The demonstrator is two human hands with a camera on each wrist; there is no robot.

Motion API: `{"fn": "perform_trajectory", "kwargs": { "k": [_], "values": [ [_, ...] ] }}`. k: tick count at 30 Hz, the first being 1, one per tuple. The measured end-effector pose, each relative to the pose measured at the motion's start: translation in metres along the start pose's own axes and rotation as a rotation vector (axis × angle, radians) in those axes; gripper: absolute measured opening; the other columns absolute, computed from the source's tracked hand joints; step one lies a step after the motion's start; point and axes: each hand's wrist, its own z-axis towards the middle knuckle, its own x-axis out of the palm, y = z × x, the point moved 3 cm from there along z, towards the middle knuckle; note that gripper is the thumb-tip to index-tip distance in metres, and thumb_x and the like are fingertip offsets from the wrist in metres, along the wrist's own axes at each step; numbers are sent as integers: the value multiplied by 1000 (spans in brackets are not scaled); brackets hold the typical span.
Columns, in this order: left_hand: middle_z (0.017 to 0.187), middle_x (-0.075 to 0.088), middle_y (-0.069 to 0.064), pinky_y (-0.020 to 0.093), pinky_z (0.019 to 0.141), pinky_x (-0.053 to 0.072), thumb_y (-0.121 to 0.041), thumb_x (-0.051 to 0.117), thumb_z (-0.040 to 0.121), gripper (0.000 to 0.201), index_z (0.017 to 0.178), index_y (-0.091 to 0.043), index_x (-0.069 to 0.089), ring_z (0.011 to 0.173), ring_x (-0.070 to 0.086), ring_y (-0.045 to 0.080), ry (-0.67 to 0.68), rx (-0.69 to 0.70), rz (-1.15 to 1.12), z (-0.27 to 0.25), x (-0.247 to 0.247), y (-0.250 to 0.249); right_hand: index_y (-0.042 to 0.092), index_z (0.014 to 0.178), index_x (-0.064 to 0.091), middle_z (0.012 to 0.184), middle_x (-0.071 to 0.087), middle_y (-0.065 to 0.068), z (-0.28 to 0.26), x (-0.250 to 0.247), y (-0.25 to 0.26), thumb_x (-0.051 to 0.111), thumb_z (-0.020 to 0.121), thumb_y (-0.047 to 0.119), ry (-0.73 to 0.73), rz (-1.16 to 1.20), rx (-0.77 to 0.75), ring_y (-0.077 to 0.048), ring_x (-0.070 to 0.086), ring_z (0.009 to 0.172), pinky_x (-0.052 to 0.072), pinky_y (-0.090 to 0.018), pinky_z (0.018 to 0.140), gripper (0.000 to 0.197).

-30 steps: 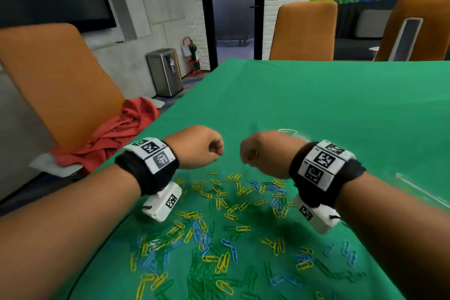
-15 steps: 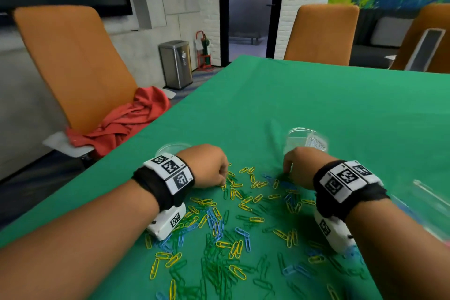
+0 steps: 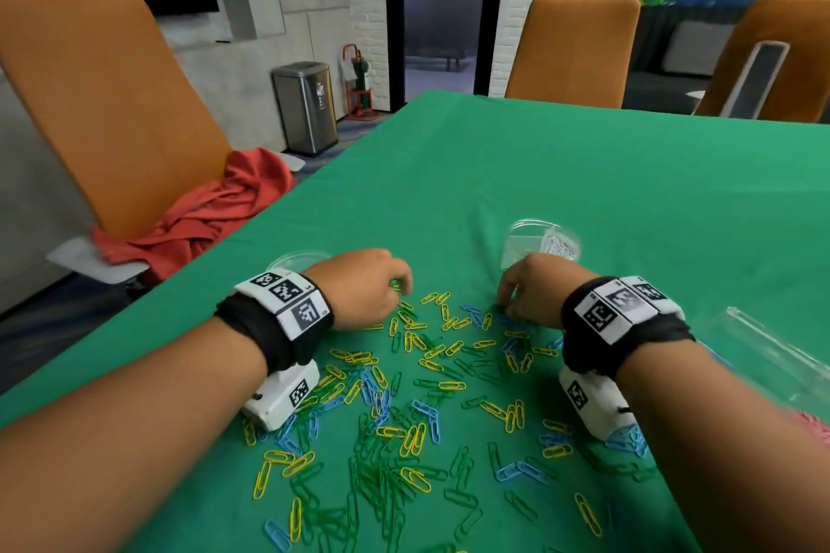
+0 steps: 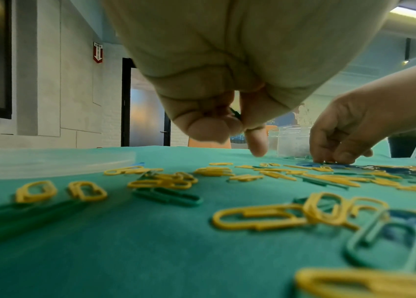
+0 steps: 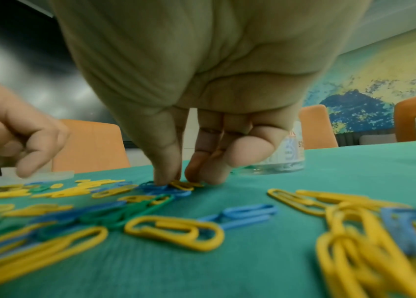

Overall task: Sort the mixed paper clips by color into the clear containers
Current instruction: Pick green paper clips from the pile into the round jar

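Observation:
Yellow, green and blue paper clips point(image 3: 417, 409) lie scattered on the green tablecloth point(image 3: 584, 175). My left hand point(image 3: 404, 283) hovers low at the pile's far left edge; in the left wrist view its curled fingers point(image 4: 209, 125) pinch a green paper clip point(image 4: 235, 113), index finger pointing down. At the pile's far right edge my right hand point(image 3: 505, 301) has its thumb and fingertips point(image 5: 201, 171) down on the cloth, pinching at a blue paper clip point(image 5: 150, 185) beside a yellow one. A clear cup point(image 3: 541, 238) holding white clips stands just beyond the right hand.
A shallow clear dish point(image 3: 301, 260) lies beyond my left wrist. Another clear container point(image 3: 772, 355) lies at the right edge. Orange chairs point(image 3: 112, 103) stand around the table, one with a red cloth point(image 3: 202, 216). A steel bin point(image 3: 305, 103) stands by the wall.
Both hands have come down from fists held above the pile to its far edge, the right one's fingertips now on the clips. The head view tilted down and the cup came into sight.

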Motion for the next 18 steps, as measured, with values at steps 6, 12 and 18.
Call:
{"fn": "perform_trajectory", "kwargs": {
  "k": [6,12,18],
  "values": [
    [100,67,13,37,83,47,-17,43,98,22,96,-5,62,95,60,31,56,-5,31,9,5,-1,28,92,73,92,69,3,-4,1,19,65,84,23,-24,-52,-63,-20,64,89,48,-24,73,12],
    [99,63,-7,30,88,48,-41,65,90,11,98,-34,68,98,61,17,40,49,103,4,8,-4,26,91,69,91,65,3,-3,4,17,61,82,14,11,-80,-69,-23,64,94,47,-24,73,17],
    [95,62,-8,29,80,47,-34,62,87,3,87,-31,62,92,59,18,-28,32,149,-2,4,-6,24,67,50,79,59,4,-4,-2,17,53,78,10,-116,-20,-88,-24,61,83,48,-26,69,18]
  ]
}}
